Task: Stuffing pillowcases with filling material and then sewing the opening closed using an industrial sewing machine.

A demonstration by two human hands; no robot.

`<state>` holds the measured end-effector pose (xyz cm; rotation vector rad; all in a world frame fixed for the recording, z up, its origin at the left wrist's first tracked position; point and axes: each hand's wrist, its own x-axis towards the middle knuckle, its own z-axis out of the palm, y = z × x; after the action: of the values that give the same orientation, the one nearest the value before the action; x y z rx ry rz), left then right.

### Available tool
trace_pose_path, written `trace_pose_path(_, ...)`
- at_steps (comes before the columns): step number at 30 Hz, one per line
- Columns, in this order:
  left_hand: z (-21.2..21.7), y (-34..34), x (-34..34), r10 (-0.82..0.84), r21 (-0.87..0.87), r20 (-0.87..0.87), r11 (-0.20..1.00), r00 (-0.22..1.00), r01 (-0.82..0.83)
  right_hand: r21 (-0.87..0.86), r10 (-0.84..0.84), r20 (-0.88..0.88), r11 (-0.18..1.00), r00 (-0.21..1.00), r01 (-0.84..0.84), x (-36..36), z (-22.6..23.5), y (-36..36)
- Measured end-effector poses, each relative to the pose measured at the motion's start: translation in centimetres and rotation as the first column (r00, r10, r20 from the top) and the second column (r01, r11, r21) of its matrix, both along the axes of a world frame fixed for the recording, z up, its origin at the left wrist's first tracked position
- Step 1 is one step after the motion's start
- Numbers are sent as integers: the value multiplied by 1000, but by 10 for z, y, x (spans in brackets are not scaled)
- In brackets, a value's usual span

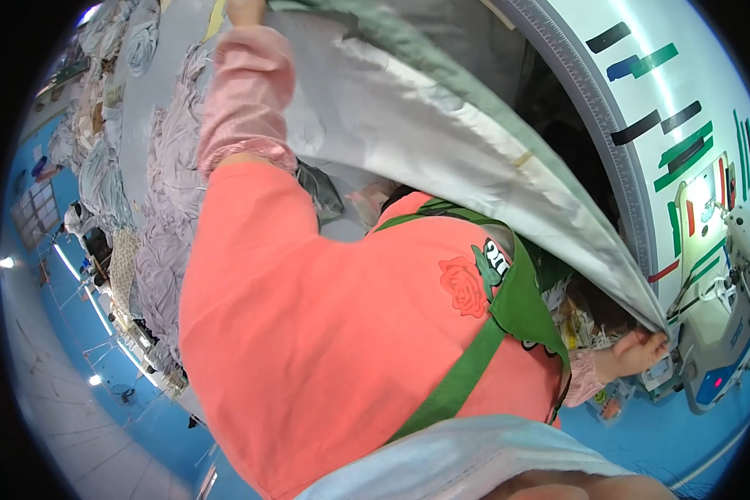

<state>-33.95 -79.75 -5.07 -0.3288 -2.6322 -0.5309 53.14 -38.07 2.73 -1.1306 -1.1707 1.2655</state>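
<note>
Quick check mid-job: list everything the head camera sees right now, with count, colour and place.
Fabric sheet: one, grey-white with green edge, stretched between both hands.
Fabric piles: several, pale grey, on the long table at left.
Sewing machine: one, white, far right.
Tape strips: many, green, black, red, on the white table.
Apron strap: one, green, over the coral shirt.
Left hand: top edge, gripping the sheet.
Right hand: pinching the sheet's corner.

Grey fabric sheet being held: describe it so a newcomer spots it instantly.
Start at the white work table with dark and green tape strips, upper right. In front of it a long grey fabric sheet stretches diagonally, its lower corner pinched by the right hand. Unlike the crumpled fabric piles at left, it hangs taut, edged in green.
</note>
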Motion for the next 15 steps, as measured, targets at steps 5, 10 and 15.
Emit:
trace_pose_path(5, 31, 56, 89, -523, 701, -117, 558, 844, 443, 226, -65, -149, 969, 987, 98, 32, 31, 27)
trace_pose_path(10, -84, 13, 213, -691, 8, 83, 721, 718, 693, 147, -219, -120, 961, 968, 235, 51, -3, 14)
trace_pose_path(15, -149, 41, 293, -461, 138, 275, 887, 844, 440, 106, -166, -32, 980, 986, 169, 59, 0, -2)
